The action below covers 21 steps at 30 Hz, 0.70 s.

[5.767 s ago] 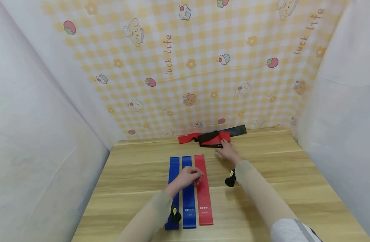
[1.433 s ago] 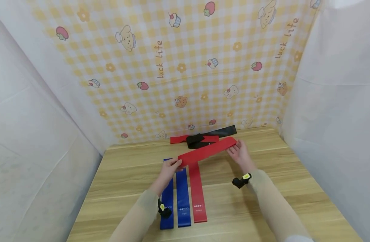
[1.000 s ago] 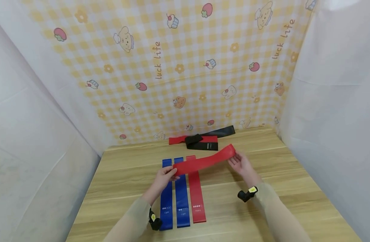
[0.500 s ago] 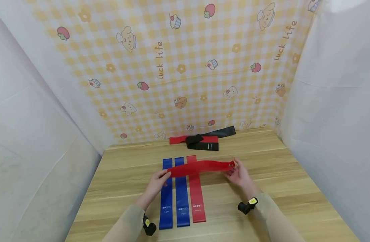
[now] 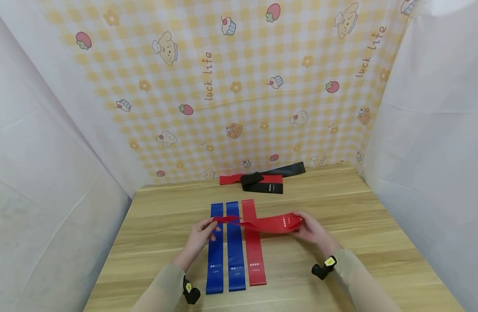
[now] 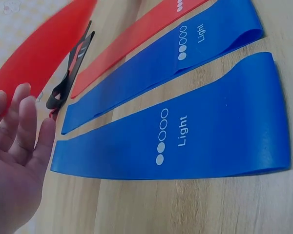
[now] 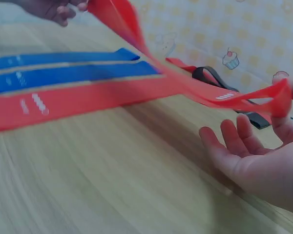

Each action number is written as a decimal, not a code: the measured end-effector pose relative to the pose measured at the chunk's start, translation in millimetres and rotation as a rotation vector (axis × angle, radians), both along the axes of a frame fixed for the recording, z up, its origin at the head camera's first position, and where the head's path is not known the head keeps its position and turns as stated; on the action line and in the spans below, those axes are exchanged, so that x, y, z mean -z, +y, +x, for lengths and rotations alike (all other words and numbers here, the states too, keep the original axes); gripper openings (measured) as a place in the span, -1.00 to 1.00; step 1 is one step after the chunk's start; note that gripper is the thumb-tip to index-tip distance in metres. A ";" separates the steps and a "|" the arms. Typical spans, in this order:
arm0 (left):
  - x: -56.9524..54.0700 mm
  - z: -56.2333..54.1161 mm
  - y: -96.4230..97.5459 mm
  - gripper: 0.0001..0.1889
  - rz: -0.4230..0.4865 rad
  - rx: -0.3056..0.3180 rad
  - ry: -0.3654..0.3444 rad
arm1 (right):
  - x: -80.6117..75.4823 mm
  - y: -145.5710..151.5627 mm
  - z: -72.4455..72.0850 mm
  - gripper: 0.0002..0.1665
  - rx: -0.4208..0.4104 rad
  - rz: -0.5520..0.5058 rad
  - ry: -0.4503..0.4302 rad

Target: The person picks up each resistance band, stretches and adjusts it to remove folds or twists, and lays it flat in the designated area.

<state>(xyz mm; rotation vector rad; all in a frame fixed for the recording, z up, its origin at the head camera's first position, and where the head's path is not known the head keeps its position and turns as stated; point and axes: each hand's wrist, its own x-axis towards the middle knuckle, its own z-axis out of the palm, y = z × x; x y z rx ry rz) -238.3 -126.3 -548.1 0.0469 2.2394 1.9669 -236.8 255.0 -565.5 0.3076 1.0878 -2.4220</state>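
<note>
Between my two hands a red resistance band (image 5: 274, 223) is stretched out above the table, twisted toward its left end. My left hand (image 5: 198, 236) pinches that left end between thumb and fingers. At the other end my right hand (image 5: 311, 232) holds the band, its loop hooked at the index finger and thumb in the right wrist view. Beneath lie two blue bands marked Light, a left one (image 5: 214, 277) and a right one (image 5: 236, 260). A second red band (image 5: 255, 260) lies flat to their right. All three run side by side, away from the person.
At the back of the table (image 5: 301, 277), by the checked cloth (image 5: 247, 108), a black band (image 5: 258, 187) lies tangled over another red band (image 5: 227, 180). White curtains (image 5: 426, 143) hang on both sides.
Earlier my right hand reached to the back pile while my left hand was free. The red band came off the pile, was drawn nearer and lowered, and now has turned so its printed label shows.
</note>
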 end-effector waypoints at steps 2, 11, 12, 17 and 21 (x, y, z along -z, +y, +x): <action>0.7 -0.1 -0.7 -0.70 0.006 -0.007 0.006 | 1.8 1.5 0.6 -0.76 -0.013 0.045 0.012; 1.0 0.8 -4.8 -0.75 -0.029 -0.015 0.008 | 9.2 7.4 0.9 -0.90 -0.081 0.179 0.056; 0.7 0.8 -5.2 -0.75 -0.031 -0.015 0.006 | 9.8 8.4 1.1 -0.90 -0.095 0.188 0.067; -1.2 1.8 -6.5 -0.72 -0.031 -0.005 -0.009 | 11.4 11.0 2.9 -0.91 -0.119 0.233 0.102; -2.9 1.8 -9.6 -0.61 -0.037 0.033 -0.045 | 12.0 13.3 3.7 -0.93 -0.122 0.257 0.112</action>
